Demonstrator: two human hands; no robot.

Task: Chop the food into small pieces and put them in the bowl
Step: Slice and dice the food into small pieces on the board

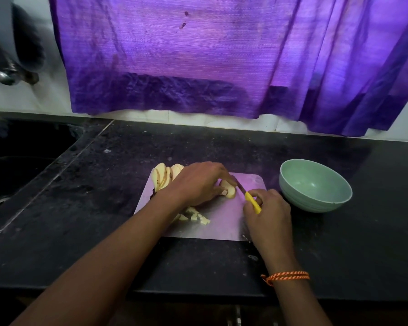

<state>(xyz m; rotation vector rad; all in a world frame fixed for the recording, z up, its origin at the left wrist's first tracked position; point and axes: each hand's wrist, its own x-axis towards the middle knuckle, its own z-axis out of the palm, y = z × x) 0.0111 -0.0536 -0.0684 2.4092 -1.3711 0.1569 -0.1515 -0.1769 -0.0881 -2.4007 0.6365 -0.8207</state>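
Mid-frame on the board, left hand is pinning the slices, right hand gripping the knife; best keeping fingertips tucked, cuts close-spaced.

Both forearms are bare, with an orange-and-white braided thread band round the right wrist.

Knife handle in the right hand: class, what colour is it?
Yellow: the knife handle shows plainly in the head view, gripped by the right hand.
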